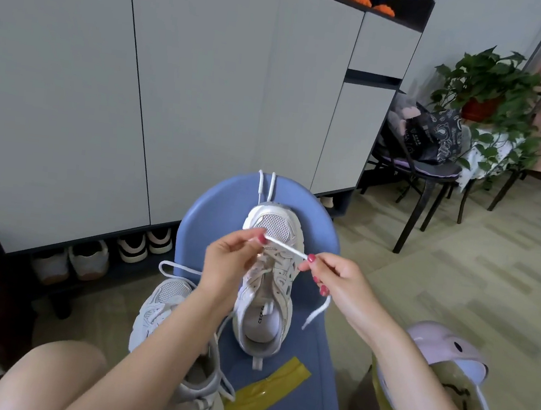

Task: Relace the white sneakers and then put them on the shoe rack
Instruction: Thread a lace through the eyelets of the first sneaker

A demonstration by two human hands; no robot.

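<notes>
A white sneaker [266,302] lies toe-away on a blue stool [304,370]. Over its lace rows, my left hand [232,261] and my right hand [331,279] pinch a short stretch of white shoelace [286,247] taut between them. One loose lace end [316,313] dangles below my right hand. Two more lace tips [266,187] lie past the toe. A second white sneaker [165,321] sits to the left by my knee, partly hidden by my left forearm, its lace [177,266] looping loose.
A tall grey shoe cabinet [174,92] stands ahead, with several shoes [104,256] in the open bottom row. Yellow tape [266,390] sticks to the stool. A lidded bin [437,385] is at right; a chair with a bag [424,141] and a plant [487,91] stand beyond.
</notes>
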